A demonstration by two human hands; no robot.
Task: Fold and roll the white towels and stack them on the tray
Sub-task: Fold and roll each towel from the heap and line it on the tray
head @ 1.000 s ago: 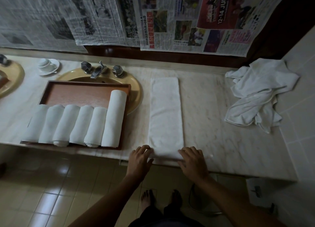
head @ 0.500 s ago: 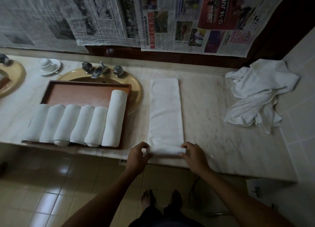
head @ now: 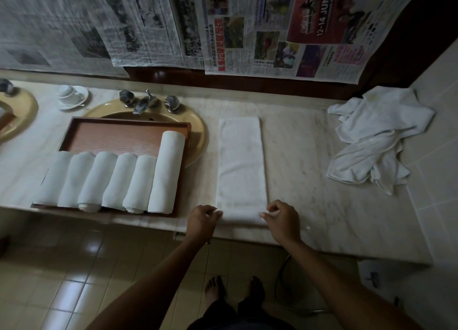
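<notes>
Far left on the marble counter [head: 309, 156] sits a cup and saucer [head: 72, 97], and just beside it the tap [head: 145, 104] rises over a yellow basin [head: 198, 136]. Across that basin lies the wooden tray [head: 119, 136], with six rolled towels [head: 109, 181] packed side by side along its near edge, the rightmost roll the longest. Moving right, a folded towel [head: 241, 163] lies flat as a long strip, running from the back of the counter to its front edge. At its near end, the left hand [head: 202, 222] has curled fingers pinching the left corner, and the right hand [head: 282, 220] pinches the right corner the same way. Further right, a heap of loose towels [head: 374, 138] lies crumpled by the tiled side wall, and newspaper sheets [head: 223, 24] hang behind.
</notes>
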